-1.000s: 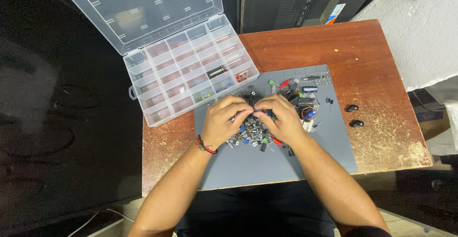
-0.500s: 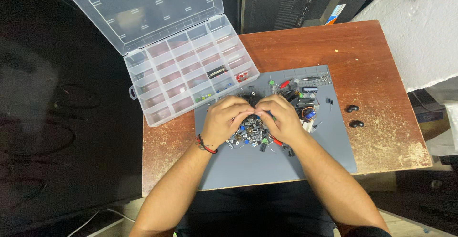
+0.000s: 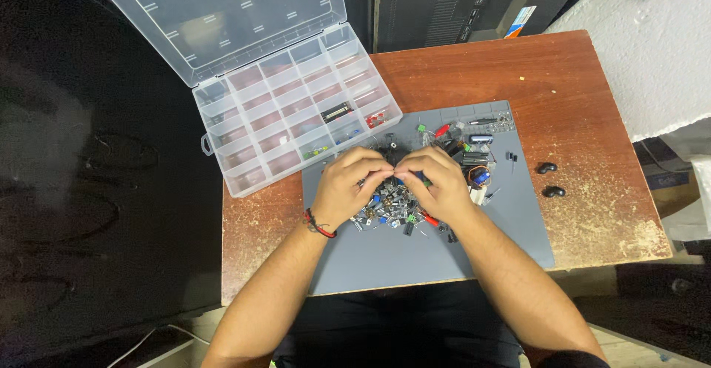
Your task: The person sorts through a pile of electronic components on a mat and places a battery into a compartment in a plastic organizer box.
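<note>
**Q:** Hands over what, and why so close?

**A:** Left hand [image 3: 354,183] and right hand [image 3: 437,183] meet fingertip to fingertip above a heap of small electronic parts [image 3: 389,206] on the grey mat [image 3: 415,264]. The fingers seem pinched together on something tiny; what it is cannot be told.

**Q:** And beyond the fingers?

**A:** A clear compartment box [image 3: 296,127], lid open, on the desk [image 3: 585,87].

**Q:** Any change from half a second ago?

**A:** Barely; both hands keep their place.

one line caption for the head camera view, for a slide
Left hand and right hand meet fingertip to fingertip over a pile of small electronic parts on a grey mat, beside an open clear organiser box.
</note>
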